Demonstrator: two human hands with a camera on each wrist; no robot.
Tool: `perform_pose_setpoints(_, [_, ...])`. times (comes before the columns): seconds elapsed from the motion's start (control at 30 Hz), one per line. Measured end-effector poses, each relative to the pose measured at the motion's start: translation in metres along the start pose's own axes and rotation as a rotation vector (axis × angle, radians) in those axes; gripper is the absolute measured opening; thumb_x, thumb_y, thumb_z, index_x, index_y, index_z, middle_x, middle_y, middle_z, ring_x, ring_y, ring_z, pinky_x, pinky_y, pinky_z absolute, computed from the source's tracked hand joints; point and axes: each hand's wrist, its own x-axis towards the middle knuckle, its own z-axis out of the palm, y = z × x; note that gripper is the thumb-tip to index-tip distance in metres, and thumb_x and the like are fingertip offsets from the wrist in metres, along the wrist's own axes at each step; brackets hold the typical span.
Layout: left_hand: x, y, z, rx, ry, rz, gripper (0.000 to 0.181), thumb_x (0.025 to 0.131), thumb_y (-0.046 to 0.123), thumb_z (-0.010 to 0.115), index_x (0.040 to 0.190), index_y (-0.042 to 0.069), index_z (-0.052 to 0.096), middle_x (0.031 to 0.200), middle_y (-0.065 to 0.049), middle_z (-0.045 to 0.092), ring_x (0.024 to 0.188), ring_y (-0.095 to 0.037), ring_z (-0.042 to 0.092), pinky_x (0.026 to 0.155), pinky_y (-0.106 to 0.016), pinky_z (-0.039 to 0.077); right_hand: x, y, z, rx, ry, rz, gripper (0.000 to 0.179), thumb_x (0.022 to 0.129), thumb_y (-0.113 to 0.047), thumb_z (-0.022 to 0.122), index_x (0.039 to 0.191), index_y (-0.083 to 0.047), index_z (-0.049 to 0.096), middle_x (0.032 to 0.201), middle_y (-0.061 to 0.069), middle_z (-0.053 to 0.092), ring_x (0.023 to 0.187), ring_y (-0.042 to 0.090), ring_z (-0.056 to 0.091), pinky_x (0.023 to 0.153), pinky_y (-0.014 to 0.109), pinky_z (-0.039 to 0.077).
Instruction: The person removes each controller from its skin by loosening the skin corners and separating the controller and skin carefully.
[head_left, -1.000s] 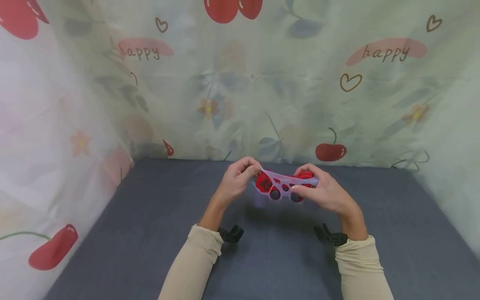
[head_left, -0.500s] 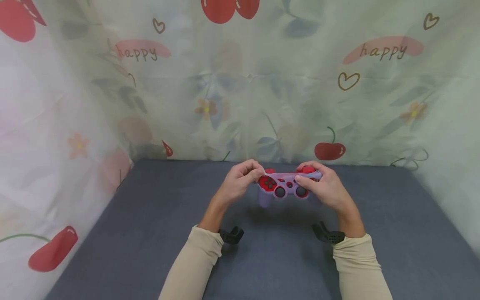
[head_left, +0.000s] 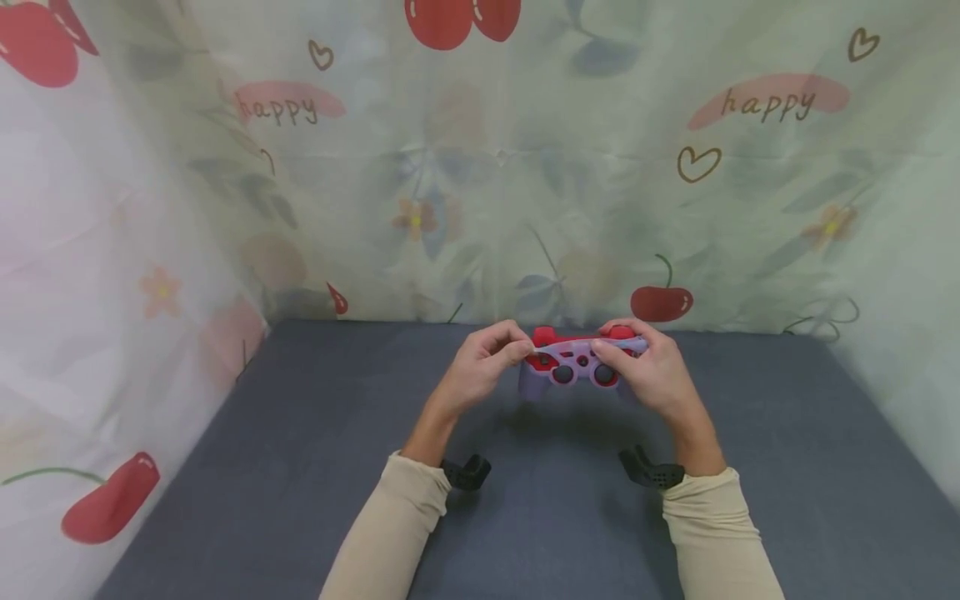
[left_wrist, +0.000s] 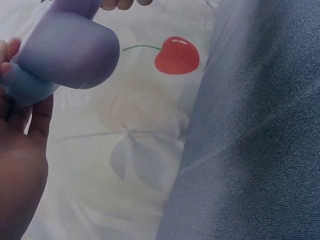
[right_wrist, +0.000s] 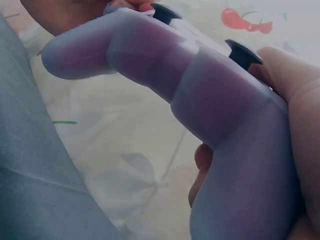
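Note:
A red game controller (head_left: 545, 335) is held up above the table, wearing a translucent purple silicone cover (head_left: 534, 385). My left hand (head_left: 480, 362) pinches the cover's upper left edge between thumb and bent fingers, stretching it in a band across the controller's face. My right hand (head_left: 654, 367) grips the controller's right side, thumb on the front and fingers behind. Red shoulder parts show above the band. In the right wrist view the cover (right_wrist: 240, 170) wraps the handles, and a black thumbstick (right_wrist: 244, 53) sticks out. The left wrist view shows a covered handle (left_wrist: 75, 50) close up.
A dark grey cloth covers the table (head_left: 337, 467). Behind it and at the left hangs a pale curtain (head_left: 495, 208) printed with cherries, hearts and flowers. Black wrist devices, one of them the left strap mount (head_left: 467, 472), sit at both cuffs.
The controller has levelled and tipped, so more red shows along its top edge above the cover's band. My left hand has moved slightly right, still pinching the cover; my right keeps its grip.

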Motion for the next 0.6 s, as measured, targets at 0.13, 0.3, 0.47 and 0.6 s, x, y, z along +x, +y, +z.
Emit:
perform_pose_setpoints(0.13, [0.0008, 0.0020, 0.0015, 0.006, 0.015, -0.019, 0.015, 0.105, 0.014, 0.056, 0.098, 0.003, 0.063, 0.092, 0.000, 0.055, 0.087, -0.037, 0.049, 0.079, -0.030, 0.045, 0.0008, -0.0010, 0.0029, 0.033, 0.038, 0.009, 0.039, 0.095, -0.036, 0.072, 0.121, -0.008, 0.065, 0.091, 0.000, 0.063, 0.074, 0.010, 0.061, 0.066, 0.025, 0.054])
perform_pose_setpoints(0.3, [0.0013, 0.0013, 0.0020, 0.013, 0.019, -0.040, 0.014, 0.104, 0.015, 0.057, 0.098, 0.004, 0.062, 0.088, -0.003, 0.052, 0.084, -0.041, 0.046, 0.074, -0.028, 0.042, 0.0013, 0.0003, 0.0040, 0.074, 0.058, 0.026, 0.039, 0.094, -0.036, 0.072, 0.121, -0.007, 0.067, 0.087, -0.008, 0.064, 0.074, 0.009, 0.062, 0.067, 0.025, 0.055])
perform_pose_setpoints(0.47, [0.0015, -0.0030, 0.0040, 0.102, 0.031, -0.047, 0.008, 0.100, 0.020, 0.066, 0.096, 0.014, 0.068, 0.092, 0.000, 0.064, 0.090, -0.025, 0.059, 0.081, -0.034, 0.050, 0.0019, 0.0051, -0.0009, 0.051, 0.062, 0.018, 0.038, 0.095, -0.037, 0.072, 0.118, -0.008, 0.067, 0.086, -0.010, 0.063, 0.075, 0.010, 0.061, 0.068, 0.027, 0.056])
perform_pose_setpoints(0.6, [0.0015, -0.0033, 0.0059, 0.158, 0.072, 0.010, 0.006, 0.098, 0.025, 0.070, 0.095, 0.021, 0.072, 0.093, 0.003, 0.067, 0.091, -0.015, 0.062, 0.086, -0.038, 0.053, 0.0026, 0.0069, -0.0045, 0.041, 0.056, 0.014, 0.038, 0.095, -0.039, 0.070, 0.118, -0.009, 0.065, 0.087, -0.008, 0.063, 0.076, 0.011, 0.061, 0.070, 0.026, 0.055])
